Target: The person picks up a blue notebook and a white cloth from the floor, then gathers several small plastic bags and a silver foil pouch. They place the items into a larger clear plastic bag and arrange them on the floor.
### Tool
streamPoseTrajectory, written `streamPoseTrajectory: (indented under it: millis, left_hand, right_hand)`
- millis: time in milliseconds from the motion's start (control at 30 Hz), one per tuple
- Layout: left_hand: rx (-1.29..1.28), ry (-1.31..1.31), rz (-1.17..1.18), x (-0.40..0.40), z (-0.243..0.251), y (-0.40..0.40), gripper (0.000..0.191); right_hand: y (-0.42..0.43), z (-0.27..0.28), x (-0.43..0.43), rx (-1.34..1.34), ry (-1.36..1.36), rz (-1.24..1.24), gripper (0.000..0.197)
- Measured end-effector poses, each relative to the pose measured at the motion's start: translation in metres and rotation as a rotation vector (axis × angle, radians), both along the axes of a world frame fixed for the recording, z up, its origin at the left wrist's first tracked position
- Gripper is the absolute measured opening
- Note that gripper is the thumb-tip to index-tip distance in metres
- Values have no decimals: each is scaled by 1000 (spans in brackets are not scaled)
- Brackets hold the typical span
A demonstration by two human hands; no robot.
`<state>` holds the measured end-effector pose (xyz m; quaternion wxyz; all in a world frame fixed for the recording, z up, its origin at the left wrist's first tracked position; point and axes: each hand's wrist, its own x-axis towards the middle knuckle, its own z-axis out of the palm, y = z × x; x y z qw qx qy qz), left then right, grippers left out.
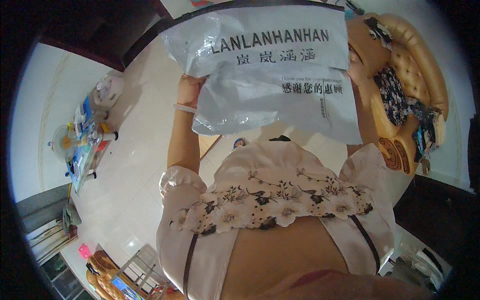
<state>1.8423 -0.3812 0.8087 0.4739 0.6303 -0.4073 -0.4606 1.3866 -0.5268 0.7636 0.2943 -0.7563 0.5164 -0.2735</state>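
A white plastic packaging bag [243, 97] with dark printed writing is spread out in front of my chest, held up between both hands. Its surface is creased and shiny, with a fold across the middle. My left hand [190, 89] pinches the bag's left edge; a pale bangle sits on that wrist. At the opposite edge, my right hand [356, 63] grips the bag, its fingers partly hidden behind the plastic. A dark strip runs along the bag's top; I cannot tell whether it is part of the bag. What the bag contains, if anything, is not visible.
A tan tufted sofa [408, 71] with clothes on it stands to the right. On the left are a glass table [88, 157] with a fan [65, 142] and clutter, and a white bin [110, 92]. A metal rack [138, 266] stands at lower left on the tiled floor [135, 138].
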Motion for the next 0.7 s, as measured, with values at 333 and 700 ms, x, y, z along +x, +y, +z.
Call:
streamPoseTrajectory:
  millis: [333,700]
  left_hand:
    - [-196,-231,152,-5,5,19,28]
    - [-835,-967,-29,-36,32,2,23]
  right_hand:
    - [24,56,63,416,-1035,-32,54]
    - [112,58,149,1077,-2020,-75,68]
